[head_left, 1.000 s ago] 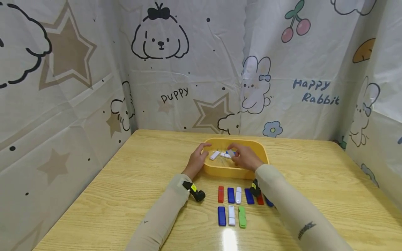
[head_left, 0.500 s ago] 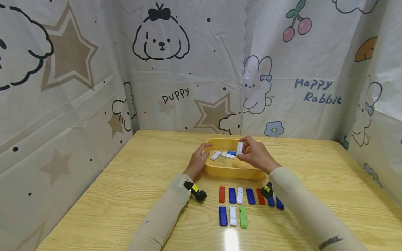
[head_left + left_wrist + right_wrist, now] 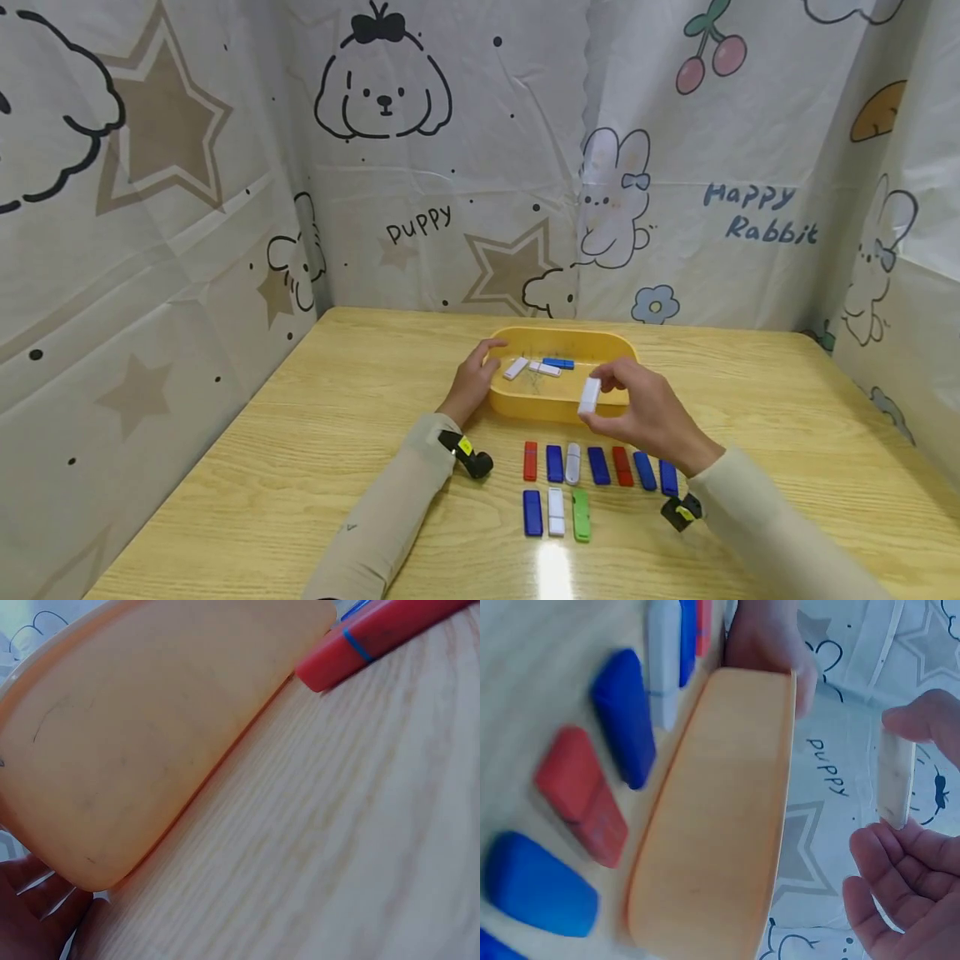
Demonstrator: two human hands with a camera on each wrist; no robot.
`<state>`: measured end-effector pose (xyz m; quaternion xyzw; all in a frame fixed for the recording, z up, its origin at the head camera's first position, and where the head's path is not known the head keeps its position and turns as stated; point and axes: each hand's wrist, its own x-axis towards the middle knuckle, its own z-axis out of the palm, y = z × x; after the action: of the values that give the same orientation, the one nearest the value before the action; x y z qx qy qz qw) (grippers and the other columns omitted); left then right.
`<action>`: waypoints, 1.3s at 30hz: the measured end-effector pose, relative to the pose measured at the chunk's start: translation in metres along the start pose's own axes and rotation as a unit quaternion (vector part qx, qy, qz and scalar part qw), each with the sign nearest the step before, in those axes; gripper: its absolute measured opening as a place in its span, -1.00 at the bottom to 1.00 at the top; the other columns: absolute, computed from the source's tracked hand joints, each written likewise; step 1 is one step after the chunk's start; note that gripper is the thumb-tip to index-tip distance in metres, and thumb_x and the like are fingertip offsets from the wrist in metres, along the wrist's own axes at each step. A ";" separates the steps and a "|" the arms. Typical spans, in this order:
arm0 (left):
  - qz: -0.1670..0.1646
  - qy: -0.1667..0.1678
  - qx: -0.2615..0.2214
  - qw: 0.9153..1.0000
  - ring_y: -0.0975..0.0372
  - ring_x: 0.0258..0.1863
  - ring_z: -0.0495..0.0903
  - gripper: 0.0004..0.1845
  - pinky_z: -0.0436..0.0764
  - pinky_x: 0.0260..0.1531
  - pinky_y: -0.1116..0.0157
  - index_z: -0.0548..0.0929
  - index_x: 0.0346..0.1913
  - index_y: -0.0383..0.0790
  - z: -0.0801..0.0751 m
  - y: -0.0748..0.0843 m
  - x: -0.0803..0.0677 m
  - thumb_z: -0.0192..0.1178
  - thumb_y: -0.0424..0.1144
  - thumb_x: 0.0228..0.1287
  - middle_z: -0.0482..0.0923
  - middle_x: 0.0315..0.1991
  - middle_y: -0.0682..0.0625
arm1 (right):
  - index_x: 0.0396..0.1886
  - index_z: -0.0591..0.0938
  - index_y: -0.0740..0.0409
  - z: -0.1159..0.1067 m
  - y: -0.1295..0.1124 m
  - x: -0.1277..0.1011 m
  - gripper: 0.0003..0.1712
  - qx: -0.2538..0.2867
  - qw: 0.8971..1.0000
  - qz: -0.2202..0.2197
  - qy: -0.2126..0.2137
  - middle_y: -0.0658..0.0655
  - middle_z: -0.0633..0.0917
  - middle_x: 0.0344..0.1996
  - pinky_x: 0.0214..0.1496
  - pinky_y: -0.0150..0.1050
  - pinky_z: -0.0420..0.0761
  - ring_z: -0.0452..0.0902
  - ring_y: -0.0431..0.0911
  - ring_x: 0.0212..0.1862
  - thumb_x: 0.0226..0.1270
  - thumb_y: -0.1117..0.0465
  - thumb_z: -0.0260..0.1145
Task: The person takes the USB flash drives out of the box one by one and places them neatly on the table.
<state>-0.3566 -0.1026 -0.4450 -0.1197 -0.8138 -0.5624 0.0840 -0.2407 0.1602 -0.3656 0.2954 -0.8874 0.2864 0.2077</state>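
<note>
the pale wooden surface (image 3: pixel 300 467) carried everything, walled in by a white cartoon-printed curtain (image 3: pixel 420 167) behind and to both sides of the tray. the shallow yellow plastic tray (image 3: pixel 555 405), oval-cornered, sat on the surface and serves as the landmark here. inside the tray lay two small white plastic sticks (image 3: pixel 515 368) and a small blue plastic stick (image 3: pixel 558 363), close together near its back wall.

the left hand (image 3: pixel 472 385) rested at the tray's left end, its fingers curled over the rim and gripping it; in the left wrist view the tray's outer wall (image 3: pixel 142 742) filled the frame with the palm just beneath it. the right hand (image 3: pixel 645 412) hovered in front of the tray's right end, above the surface, with thumb and fingers pinching a small white capped plastic stick (image 3: pixel 589 396) held roughly upright, just in front of the tray's near wall. the right wrist view showed that stick (image 3: pixel 895 780) clamped at its ends between fingertip and thumb, clear of the tray.

in front of the tray, a row of small capped sticks (image 3: pixel 598 465) in red, blue and white lay side by side on the surface, and nearer still a shorter row of three (image 3: pixel 556 512): blue, white and green.
</note>
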 end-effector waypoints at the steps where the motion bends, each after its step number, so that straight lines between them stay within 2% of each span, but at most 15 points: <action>1: -0.001 -0.001 -0.001 1.000 0.05 0.28 0.34 -0.62 0.45 0.12 0.08 0.48 0.22 -0.06 0.000 0.000 0.000 -0.11 -0.27 0.40 0.32 0.37 -0.03 | -0.12 0.58 0.09 0.000 -0.001 -0.004 -0.47 -0.001 1.000 -0.006 -0.001 -0.06 0.60 -0.24 -0.13 -0.18 0.60 0.48 -0.17 -0.20 -0.11 0.12 0.61; 9: -0.002 0.000 0.001 1.000 0.11 0.20 0.37 -0.62 0.50 0.04 0.12 0.49 0.22 -0.05 -0.001 0.000 0.000 -0.09 -0.26 0.40 0.33 0.36 -0.02 | -0.12 0.59 0.02 -0.003 -0.003 -0.034 -0.48 0.013 0.999 -0.022 -0.042 -0.16 0.58 -0.25 -0.15 -0.25 0.58 0.46 -0.24 -0.22 -0.09 0.05 0.60; 15: 0.004 0.004 0.001 1.000 0.10 0.20 0.38 -0.62 0.44 0.12 0.07 0.49 0.22 -0.10 -0.001 0.001 0.000 -0.08 -0.28 0.39 0.36 0.34 -0.05 | -0.12 0.58 0.03 -0.001 0.000 -0.049 -0.50 0.022 0.993 -0.019 -0.113 -0.15 0.54 -0.30 -0.22 -0.24 0.56 0.46 -0.14 -0.27 -0.06 0.06 0.58; 22: -0.001 0.001 -0.001 1.000 0.11 0.20 0.37 -0.62 0.46 0.10 0.09 0.49 0.22 -0.07 0.000 0.003 -0.002 -0.09 -0.26 0.40 0.35 0.34 -0.04 | -0.12 0.60 0.05 -0.001 -0.003 -0.054 -0.50 -0.003 0.977 0.014 -0.215 -0.09 0.52 -0.36 -0.30 -0.33 0.45 0.37 -0.17 -0.34 -0.03 -0.04 0.53; 28: -0.002 0.003 -0.002 1.000 0.10 0.22 0.36 -0.61 0.45 0.10 0.09 0.49 0.22 -0.05 -0.001 0.002 0.000 -0.09 -0.25 0.38 0.34 0.35 -0.04 | -0.14 0.63 0.00 -0.003 -0.013 -0.052 -0.49 -0.026 0.956 0.054 -0.288 -0.14 0.50 -0.32 -0.22 -0.24 0.35 0.35 -0.20 -0.31 -0.08 -0.10 0.52; 32: -0.002 0.005 -0.001 1.000 0.10 0.26 0.34 -0.61 0.41 0.16 0.06 0.49 0.22 -0.07 -0.002 0.002 -0.001 -0.08 -0.26 0.39 0.33 0.36 -0.05 | -0.13 0.64 0.00 -0.001 -0.018 -0.053 -0.46 -0.025 0.946 0.068 -0.316 -0.18 0.50 -0.27 -0.19 -0.20 0.35 0.35 -0.21 -0.29 -0.09 -0.14 0.52; 39: -0.002 -0.001 -0.001 1.000 0.11 0.27 0.34 -0.61 0.43 0.15 0.08 0.48 0.23 -0.05 -0.001 0.002 0.000 -0.09 -0.26 0.40 0.32 0.37 -0.04 | -0.13 0.65 0.00 0.002 -0.019 -0.055 -0.44 -0.038 0.939 0.072 -0.335 -0.15 0.53 -0.22 -0.14 -0.15 0.43 0.37 -0.21 -0.26 -0.09 -0.17 0.53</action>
<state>-0.3556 -0.1029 -0.4432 -0.1186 -0.8137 -0.5631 0.0824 -0.1882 0.1688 -0.3901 0.3013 -0.9348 0.1513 -0.1116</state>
